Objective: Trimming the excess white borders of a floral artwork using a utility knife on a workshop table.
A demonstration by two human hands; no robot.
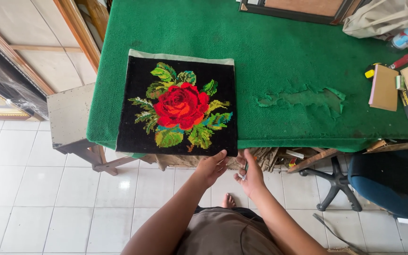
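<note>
A black needlework cloth (pixel 133 127) with a red rose and green leaves lies flat on the green felt table (pixel 279 42), its near edge hanging over the table's front. My left hand (pixel 210 166) touches the cloth's near right corner with its fingertips. Right beside it, my right hand (pixel 250 174) pinches a small thin object; what it is I cannot make out.
The felt is torn to the right of the cloth (pixel 308 98). Notebooks and small items (pixel 384 87) lie at the table's right edge, a framed board (pixel 303 8) and a grey bag (pixel 378 18) at the back. A blue swivel chair (pixel 387 182) stands on the white tiles, a wooden stool (pixel 72 115) on the left.
</note>
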